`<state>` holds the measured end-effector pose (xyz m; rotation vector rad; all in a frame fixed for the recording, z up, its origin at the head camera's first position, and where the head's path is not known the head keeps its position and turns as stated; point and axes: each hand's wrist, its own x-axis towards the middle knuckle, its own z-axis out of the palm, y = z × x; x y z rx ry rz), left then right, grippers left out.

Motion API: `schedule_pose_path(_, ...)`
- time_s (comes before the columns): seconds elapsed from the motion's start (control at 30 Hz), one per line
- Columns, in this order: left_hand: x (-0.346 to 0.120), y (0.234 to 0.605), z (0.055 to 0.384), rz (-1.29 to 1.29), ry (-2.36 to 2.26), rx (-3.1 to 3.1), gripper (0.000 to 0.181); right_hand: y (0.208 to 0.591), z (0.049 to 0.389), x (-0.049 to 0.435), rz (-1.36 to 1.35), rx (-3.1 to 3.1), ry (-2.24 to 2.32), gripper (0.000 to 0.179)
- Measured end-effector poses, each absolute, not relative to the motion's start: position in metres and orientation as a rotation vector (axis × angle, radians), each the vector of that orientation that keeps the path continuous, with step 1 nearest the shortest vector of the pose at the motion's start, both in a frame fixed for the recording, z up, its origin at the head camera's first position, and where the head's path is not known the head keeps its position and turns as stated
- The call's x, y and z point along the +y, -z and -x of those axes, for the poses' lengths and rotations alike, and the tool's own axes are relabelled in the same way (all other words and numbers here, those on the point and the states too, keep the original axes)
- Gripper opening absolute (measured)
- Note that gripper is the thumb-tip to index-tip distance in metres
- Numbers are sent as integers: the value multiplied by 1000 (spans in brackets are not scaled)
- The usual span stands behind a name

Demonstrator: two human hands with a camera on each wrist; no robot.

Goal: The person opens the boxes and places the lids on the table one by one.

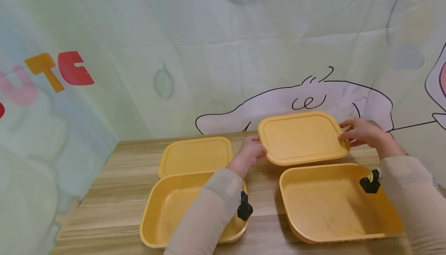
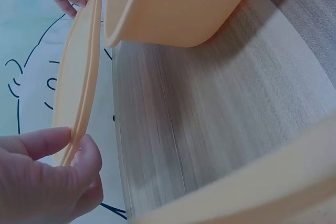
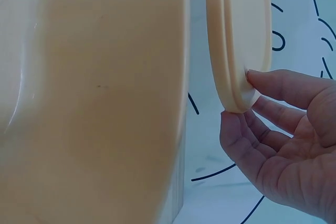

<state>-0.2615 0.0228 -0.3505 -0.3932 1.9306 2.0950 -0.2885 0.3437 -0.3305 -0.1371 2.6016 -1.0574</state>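
Both hands hold a yellow rounded rectangular lid (image 1: 303, 138) at its two short ends, behind the right yellow box (image 1: 334, 208). My left hand (image 1: 248, 155) pinches the lid's left end; in the left wrist view the thumb and fingers (image 2: 86, 163) grip its edge. At the other end, my right hand (image 1: 366, 135) pinches the rim, with the thumb on the upper face and fingers under it in the right wrist view. The lid is raised, tilted a little, its far edge overlapping the printed cloth in the head view. The right box is uncovered, with nothing seen inside.
A second yellow box (image 1: 174, 200) stands uncovered at the left, partly hidden by my left sleeve. Another yellow lid (image 1: 196, 155) lies flat behind it on the wood-grain table (image 1: 115, 185). A printed cloth (image 1: 195, 53) hangs along the table's back edge.
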Motion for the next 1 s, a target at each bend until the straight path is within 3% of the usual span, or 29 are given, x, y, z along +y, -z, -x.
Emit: schedule_pose_path(1.0, 28, 364, 271, 408, -2107, 1941, 59, 347, 294, 343, 175, 2544, 1117, 57)
